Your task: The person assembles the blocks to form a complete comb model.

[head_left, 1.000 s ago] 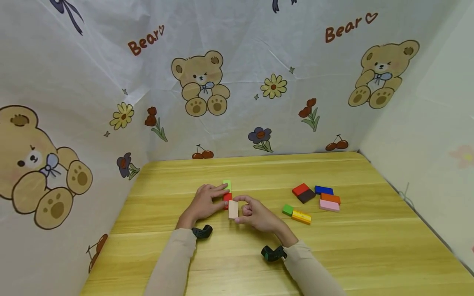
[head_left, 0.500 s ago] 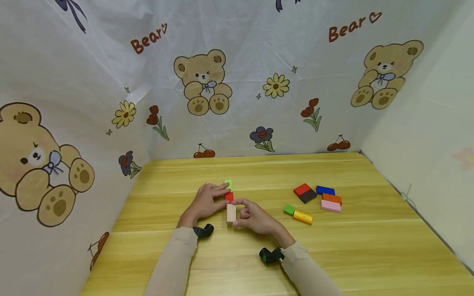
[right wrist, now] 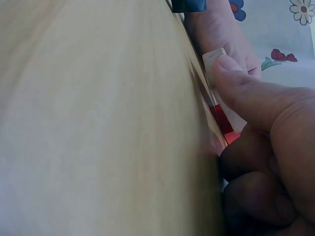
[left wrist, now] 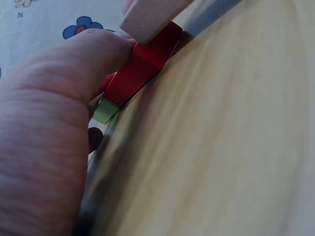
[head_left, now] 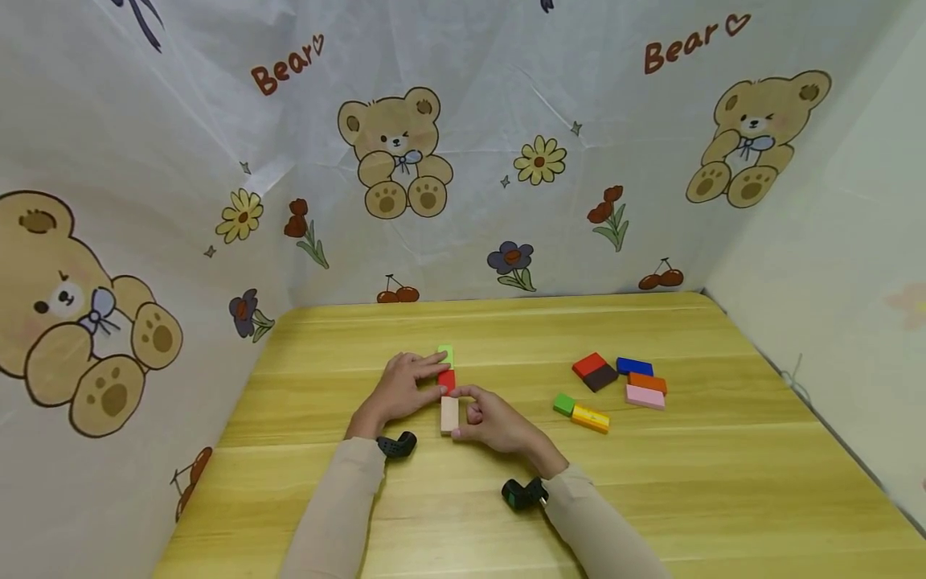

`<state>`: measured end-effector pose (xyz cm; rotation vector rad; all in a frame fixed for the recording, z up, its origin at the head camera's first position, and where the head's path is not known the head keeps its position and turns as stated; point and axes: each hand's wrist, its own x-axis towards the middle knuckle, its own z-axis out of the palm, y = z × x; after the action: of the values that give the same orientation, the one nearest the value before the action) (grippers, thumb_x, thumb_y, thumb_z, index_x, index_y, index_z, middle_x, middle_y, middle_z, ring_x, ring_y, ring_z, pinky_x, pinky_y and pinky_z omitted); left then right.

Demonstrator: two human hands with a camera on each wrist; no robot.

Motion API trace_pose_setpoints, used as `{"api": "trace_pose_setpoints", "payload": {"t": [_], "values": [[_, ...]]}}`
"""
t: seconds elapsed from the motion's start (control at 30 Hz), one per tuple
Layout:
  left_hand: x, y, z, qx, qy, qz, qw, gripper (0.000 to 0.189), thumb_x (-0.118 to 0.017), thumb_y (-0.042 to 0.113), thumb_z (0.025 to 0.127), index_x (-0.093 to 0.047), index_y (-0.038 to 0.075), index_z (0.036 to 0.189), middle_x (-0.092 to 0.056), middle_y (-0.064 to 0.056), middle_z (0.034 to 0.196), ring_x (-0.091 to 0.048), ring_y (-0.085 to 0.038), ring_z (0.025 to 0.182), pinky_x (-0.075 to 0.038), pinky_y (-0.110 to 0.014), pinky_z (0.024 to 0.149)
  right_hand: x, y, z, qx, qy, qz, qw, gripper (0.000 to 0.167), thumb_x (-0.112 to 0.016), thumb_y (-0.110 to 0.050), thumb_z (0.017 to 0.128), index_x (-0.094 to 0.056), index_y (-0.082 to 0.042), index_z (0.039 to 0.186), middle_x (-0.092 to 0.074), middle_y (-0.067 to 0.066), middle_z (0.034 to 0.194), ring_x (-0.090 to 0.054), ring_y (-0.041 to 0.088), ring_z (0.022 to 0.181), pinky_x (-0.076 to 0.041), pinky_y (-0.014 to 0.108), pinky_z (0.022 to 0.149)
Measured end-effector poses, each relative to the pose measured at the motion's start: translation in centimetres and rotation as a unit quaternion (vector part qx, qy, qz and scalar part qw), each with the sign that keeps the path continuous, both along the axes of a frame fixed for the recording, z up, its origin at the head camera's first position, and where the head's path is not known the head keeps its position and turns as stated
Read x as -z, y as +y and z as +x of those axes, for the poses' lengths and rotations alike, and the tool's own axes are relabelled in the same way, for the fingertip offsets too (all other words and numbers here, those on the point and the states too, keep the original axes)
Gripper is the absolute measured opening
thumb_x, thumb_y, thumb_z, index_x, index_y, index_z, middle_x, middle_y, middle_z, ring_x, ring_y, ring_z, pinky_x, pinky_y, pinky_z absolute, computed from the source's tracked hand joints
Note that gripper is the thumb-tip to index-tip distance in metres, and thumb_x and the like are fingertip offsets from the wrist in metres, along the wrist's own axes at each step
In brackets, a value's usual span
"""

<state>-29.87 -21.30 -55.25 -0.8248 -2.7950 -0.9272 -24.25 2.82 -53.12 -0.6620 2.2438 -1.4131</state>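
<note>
My right hand point(head_left: 499, 420) pinches a plain wooden block point(head_left: 449, 415) by its ends, between thumb and index finger. In the right wrist view, the thumb lies on the near end of that pale block point(right wrist: 209, 59). Just beyond it, in line, lies a red block point(head_left: 448, 381), and behind that a light green block point(head_left: 446, 355). My left hand point(head_left: 403, 389) rests along the left side of this row with fingers extended. Its thumb touches the red block point(left wrist: 133, 78) in the left wrist view, where the wooden block point(left wrist: 150, 19) overlaps the red one's near end.
To the right lie a red block point(head_left: 589, 364) against a dark brown block point(head_left: 600, 378), a green block point(head_left: 563, 404) touching a yellow block point(head_left: 590, 418), and blue point(head_left: 634, 367), orange point(head_left: 647, 383) and pink point(head_left: 645, 396) blocks. A bear-print cloth point(head_left: 463, 241) hangs behind the wooden table point(head_left: 723, 474).
My right hand has brought the wooden block slightly left and nearer to me, from overlapping the red block's right side into line with it. My left hand has stayed by the row.
</note>
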Motion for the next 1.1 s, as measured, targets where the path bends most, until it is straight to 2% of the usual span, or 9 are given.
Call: {"api": "trace_pose_setpoints", "payload": {"t": [0.43, 0.73, 1.1], "values": [[-0.19, 0.21, 0.02, -0.006, -0.013, 0.004, 0.9999, 0.049, -0.069, 0.044, 0.094, -0.062, 0.029, 0.139, -0.047, 0.011, 0.155, -0.049, -0.012, 0.116, -0.013, -0.051, 0.123, 0.0, -0.29, -0.07, 0.014, 0.017, 0.025, 0.9994, 0.059, -0.077, -0.018, 0.089, -0.05, -0.013, 0.142, -0.038, -0.006, 0.069, -0.034, 0.01, 0.062, -0.028, 0.022, 0.058], [0.01, 0.26, -0.04, -0.002, -0.006, -0.004, 1.0, 0.049, -0.068, 0.045, 0.094, -0.06, 0.029, 0.141, -0.044, 0.016, 0.155, -0.05, -0.012, 0.118, -0.014, -0.053, 0.123, 0.14, -0.15, 0.32, 0.007, 0.058, 0.041, 0.9975, 0.063, -0.076, -0.022, 0.09, -0.049, -0.015, 0.147, -0.04, -0.006, 0.066, -0.034, 0.008, 0.058, -0.03, 0.022, 0.055], [0.11, 0.03, 0.09, -0.005, -0.012, -0.003, 0.9999, 0.05, -0.068, 0.047, 0.094, -0.06, 0.031, 0.141, -0.044, 0.015, 0.156, -0.049, -0.011, 0.12, -0.011, -0.052, 0.124, 0.11, -0.4, 0.82, 0.026, 0.076, 0.046, 0.9957, 0.063, -0.077, -0.023, 0.089, -0.052, -0.016, 0.147, -0.034, -0.007, 0.063, -0.029, 0.008, 0.056, -0.026, 0.023, 0.055]]}}
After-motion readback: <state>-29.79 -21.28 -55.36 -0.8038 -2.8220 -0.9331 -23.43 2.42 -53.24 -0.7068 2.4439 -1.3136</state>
